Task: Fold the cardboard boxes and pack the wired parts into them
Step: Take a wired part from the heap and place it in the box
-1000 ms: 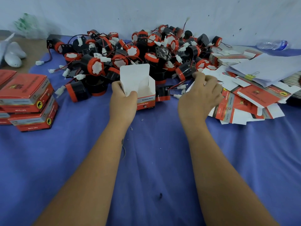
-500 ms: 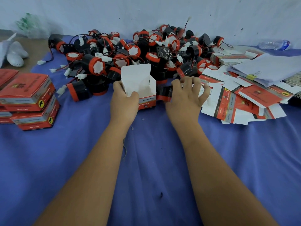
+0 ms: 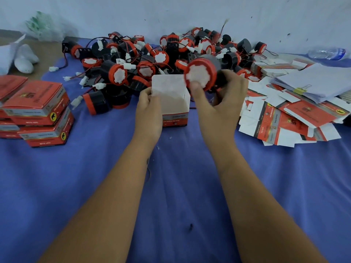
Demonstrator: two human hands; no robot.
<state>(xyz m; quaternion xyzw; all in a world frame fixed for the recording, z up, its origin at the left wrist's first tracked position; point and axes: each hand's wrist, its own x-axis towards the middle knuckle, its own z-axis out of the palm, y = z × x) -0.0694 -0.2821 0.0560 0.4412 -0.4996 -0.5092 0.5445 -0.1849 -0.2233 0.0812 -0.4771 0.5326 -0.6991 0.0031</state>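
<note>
our right hand (image 3: 218, 109) grips a wired part (image 3: 202, 75), fingers curled round its black body, red face toward us. our left hand (image 3: 150, 111) pinches the near left wall of the open box (image 3: 174, 103), which stands on the blue cloth (image 3: 171, 186). the box mouth lies at about eight o'clock from the part, just below it, so we judge the right hand alone lowers it in.

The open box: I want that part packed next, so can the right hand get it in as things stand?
Probably yes. The right hand holds the part just above the open box, whose flap stands up while the left hand steadies it.
</note>
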